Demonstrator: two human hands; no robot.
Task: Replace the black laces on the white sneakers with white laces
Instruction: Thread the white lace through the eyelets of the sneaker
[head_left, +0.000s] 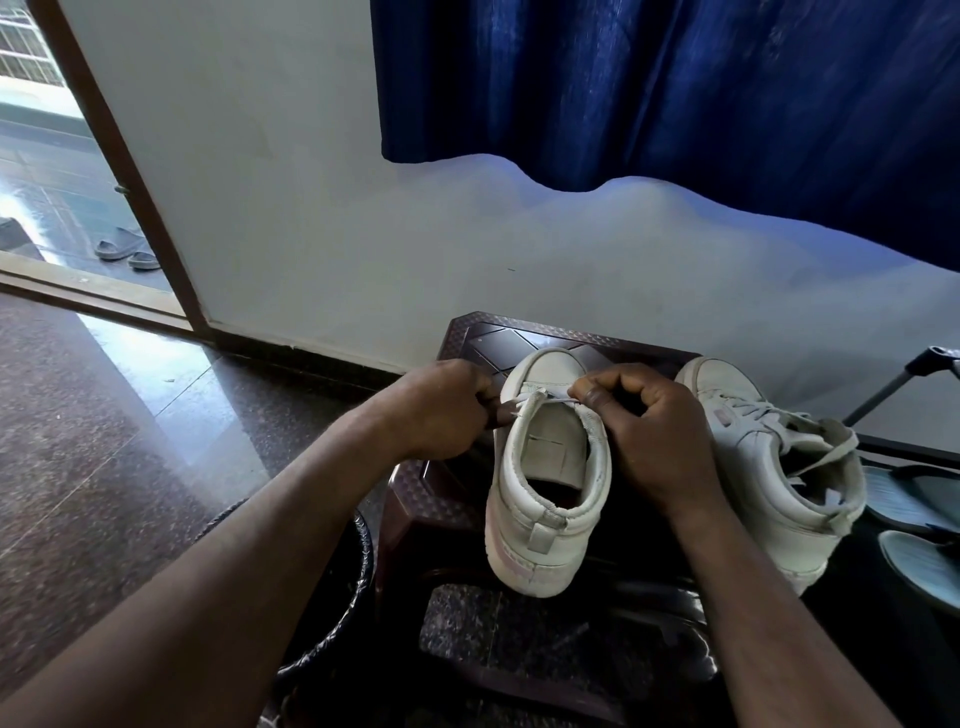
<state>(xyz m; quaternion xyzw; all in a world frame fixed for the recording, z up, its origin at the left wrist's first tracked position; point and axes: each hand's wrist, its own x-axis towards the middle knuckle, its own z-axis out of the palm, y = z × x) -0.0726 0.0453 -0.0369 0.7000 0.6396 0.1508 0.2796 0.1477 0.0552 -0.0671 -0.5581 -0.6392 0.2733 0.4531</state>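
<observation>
Two white sneakers stand side by side on a dark brown stool (524, 332) set against the wall, heels toward the camera and toes toward the wall. The middle sneaker (545, 499) shows a bare tongue, and a single white lace (553, 399) runs across the eyelets nearest its toe. The left hand (441, 410) sits at that shoe's left edge with its fingers curled tight, thumb and forefinger pinching the lace where it comes out on that side. The right hand (649, 436) lies over the shoe's right edge, fingers bent inward, thumb and forefinger nipping the lace there, so the strand is stretched between the two hands. Just beside the right hand stands the laced sneaker (753, 467), white laces crossing up its front and loose ends lying over its collar. On the floor to the right of the stool lie grey-blue sandals (914, 499), with a slanting metal leg (893, 384) behind them. Left of the stool a dark round rim (358, 587) with a braided edge shows below the left forearm. The speckled stone floor (104, 415) shines toward an open doorway, where a pair of slippers (124, 248) sits outside, and a blue curtain (675, 88) hangs over the pale wall (311, 208)
</observation>
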